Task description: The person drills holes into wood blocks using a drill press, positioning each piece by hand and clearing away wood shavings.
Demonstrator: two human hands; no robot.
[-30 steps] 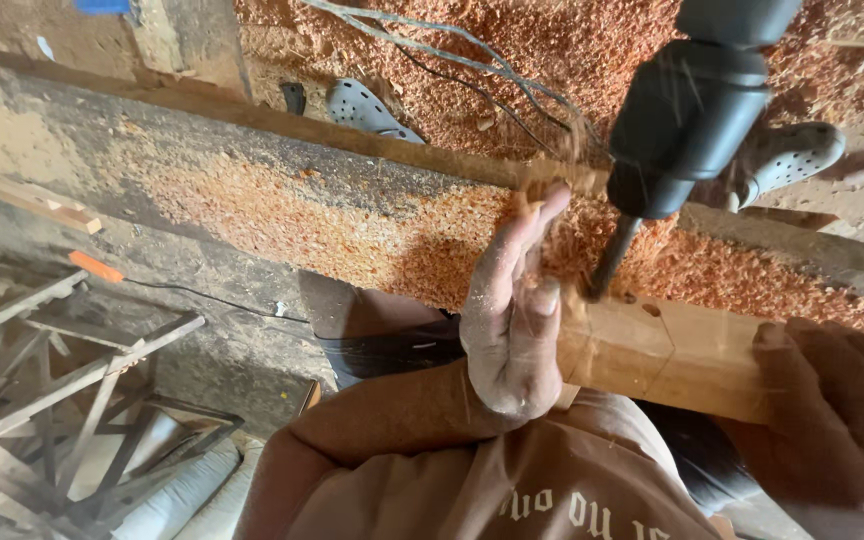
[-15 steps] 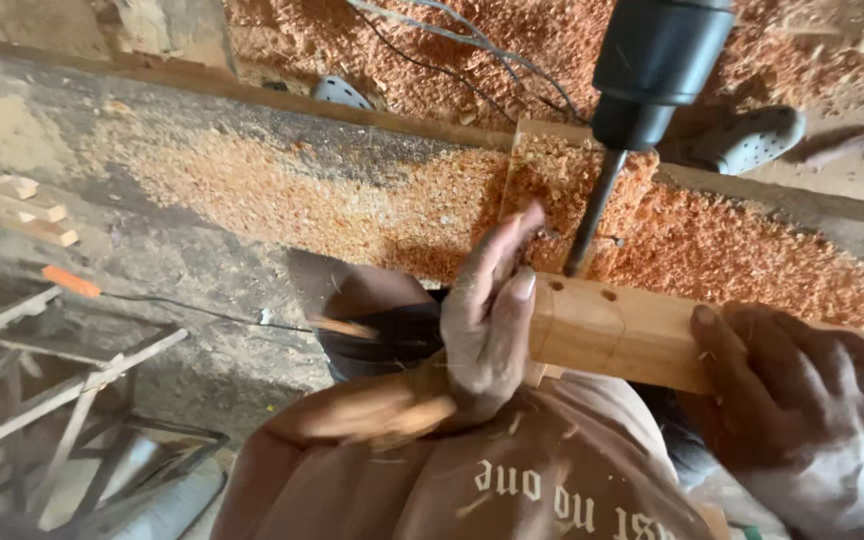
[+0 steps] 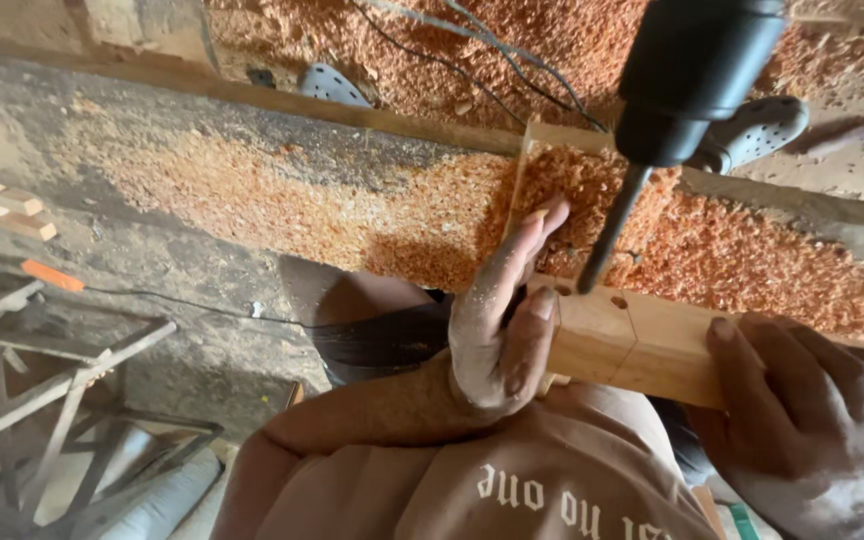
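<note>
A pale wooden block lies crosswise in front of my chest, with pencil lines and a small hole on its top face. My left hand grips the block's left end, thumb on the end and fingers stretched up behind it. My right hand clasps the block farther right. A black drill body hangs above, and its dark bit slants down so that its tip meets the block's top just beside my left fingers.
Orange sawdust covers the long wooden beam behind the block. Two grey sandals and thin cables lie beyond it. Grey wooden frames, wood offcuts and an orange-handled tool sit at the left.
The drill bit has come down onto the block's top face near my left hand. Both hands keep their hold on the block, and the view has shifted slightly.
</note>
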